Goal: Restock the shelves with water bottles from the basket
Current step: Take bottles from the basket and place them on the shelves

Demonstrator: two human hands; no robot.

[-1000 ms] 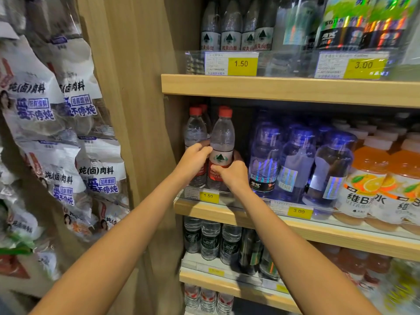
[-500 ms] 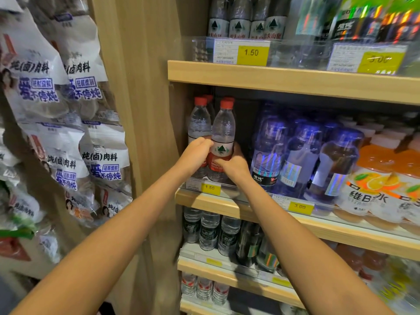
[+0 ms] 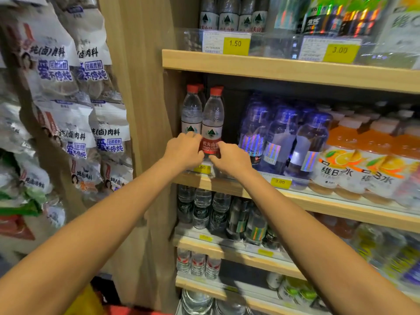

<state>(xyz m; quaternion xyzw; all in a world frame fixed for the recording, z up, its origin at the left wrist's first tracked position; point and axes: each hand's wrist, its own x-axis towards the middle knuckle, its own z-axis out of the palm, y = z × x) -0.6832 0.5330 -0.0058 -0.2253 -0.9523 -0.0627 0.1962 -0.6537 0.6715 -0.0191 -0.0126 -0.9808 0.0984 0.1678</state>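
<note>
Light wooden shelves are stacked across the right of the frame; a wooden upright panel is set left of them.

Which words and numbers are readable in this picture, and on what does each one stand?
"1.50": top-shelf left tag.
"3.00": top-shelf right tag.
"3.00": middle-shelf right tag.
".50", partly covered: middle-shelf left tag.
"炖(卤)肉料", "爱不停炖": snack bags.
"维B水": orange drink bottle.
Too blurred or small to read: the red label of the water bottle, the small print on the tags, and the lower tags.
</note>
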